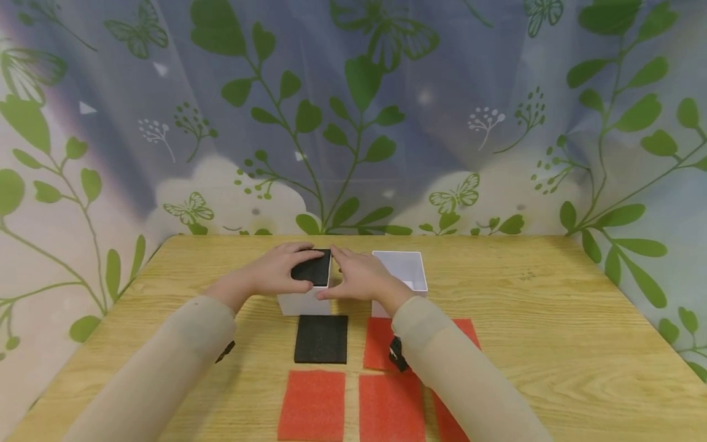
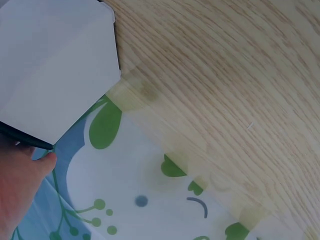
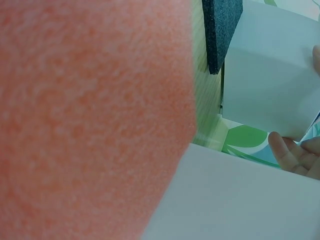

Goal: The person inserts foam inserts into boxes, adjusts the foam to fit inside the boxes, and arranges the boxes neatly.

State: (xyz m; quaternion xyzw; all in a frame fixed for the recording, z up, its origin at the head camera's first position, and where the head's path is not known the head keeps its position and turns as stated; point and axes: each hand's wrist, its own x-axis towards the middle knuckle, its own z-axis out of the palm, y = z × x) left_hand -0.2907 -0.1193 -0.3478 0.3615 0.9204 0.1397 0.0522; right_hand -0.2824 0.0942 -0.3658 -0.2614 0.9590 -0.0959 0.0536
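A white box [image 1: 306,304] stands toward the back of the table, a black foam square [image 1: 315,270] across its top. My left hand [image 1: 276,270] spans the square from the left, with fingers on its far part and thumb at the near edge. On the box's right side, my right hand [image 1: 361,277] spreads its thumb and fingers at the near and far corners. In the right wrist view, the right fingertips [image 3: 281,150] lie at the box's edge. The left wrist view has part of the left hand [image 2: 22,182] by a corner of the box.
A second white box [image 1: 424,276], open on top, stands right behind my right wrist. Another black square [image 1: 321,339] lies in front of the first box. Several red squares [image 1: 312,405] lie nearer me, some partly under my right forearm. A patterned curtain [image 1: 353,202] hangs behind the table.
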